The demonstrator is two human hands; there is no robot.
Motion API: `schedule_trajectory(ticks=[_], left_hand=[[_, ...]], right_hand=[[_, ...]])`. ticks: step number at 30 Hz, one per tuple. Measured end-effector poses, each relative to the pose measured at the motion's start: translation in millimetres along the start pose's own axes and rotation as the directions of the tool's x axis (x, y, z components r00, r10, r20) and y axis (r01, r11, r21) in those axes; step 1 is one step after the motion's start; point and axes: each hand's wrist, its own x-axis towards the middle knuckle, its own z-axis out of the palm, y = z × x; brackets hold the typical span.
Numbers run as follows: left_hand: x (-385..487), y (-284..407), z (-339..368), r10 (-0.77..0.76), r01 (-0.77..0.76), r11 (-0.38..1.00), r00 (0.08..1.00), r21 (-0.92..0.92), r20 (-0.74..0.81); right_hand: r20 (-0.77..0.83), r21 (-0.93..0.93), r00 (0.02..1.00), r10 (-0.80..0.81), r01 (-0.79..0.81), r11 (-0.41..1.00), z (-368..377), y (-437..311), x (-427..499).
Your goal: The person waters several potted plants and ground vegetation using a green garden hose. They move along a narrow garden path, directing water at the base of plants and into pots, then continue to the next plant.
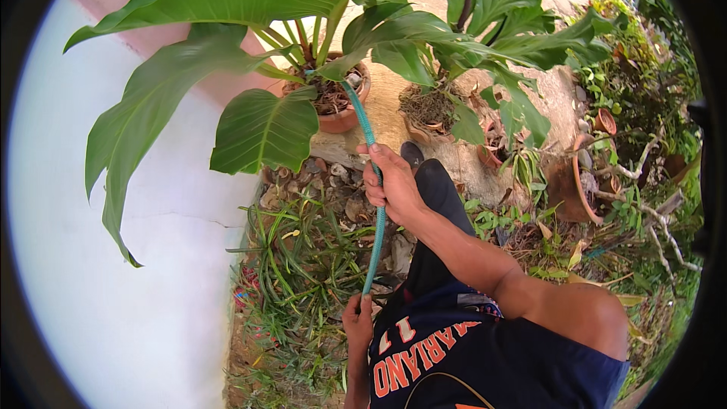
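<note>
A teal braided garden hose (360, 111) runs up between my hands to a terracotta pot (341, 122). My right hand (389, 182) is closed around the middle of its visible length. Lower down, my left hand (359, 311) grips it near my waist. The hose's upper part reaches over the pot's rim; its tip is partly hidden by leaves and stems. The pot holds dry brown litter and a plant with large lobed green leaves (267, 130). To its right stands another potted plant (429, 108), with broad leaves above it.
A white wall (142, 193) rises on the left. Stones (341, 182) and grassy plants (301, 261) lie below the pot. At right are a tipped terracotta pot (562, 187), a small pot (606, 121), bare branches (661, 216) and dense foliage. My shoe (412, 153) is near the pots.
</note>
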Motion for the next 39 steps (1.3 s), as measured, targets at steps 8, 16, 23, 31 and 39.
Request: schedule_trajectory(ticks=[8,16,23,31,39], left_hand=[[-1,-2,-7,0.033,-0.034,0.999,0.999,0.042,0.021],[2,-11,-16,0.063,-0.065,0.997,0.997,0.033,0.051],[0,-6,-15,0.074,-0.077,0.995,0.996,0.06,0.051],[-1,-5,-13,0.032,-0.033,0.999,0.999,0.011,0.042],[-4,4,-12,0.043,-0.045,0.997,0.999,0.07,0.025]], right_hand=[[0.001,0.032,1.0,0.011,-0.011,0.999,1,7,1],[0.026,0.034,0.999,-0.022,0.021,0.999,0,10,1],[0.028,0.056,0.999,-0.024,0.022,0.998,-2,13,1],[0.042,0.035,0.999,-0.026,0.025,0.999,-1,14,1],[0.021,0.038,1.0,-0.014,0.013,0.999,-1,16,1]])
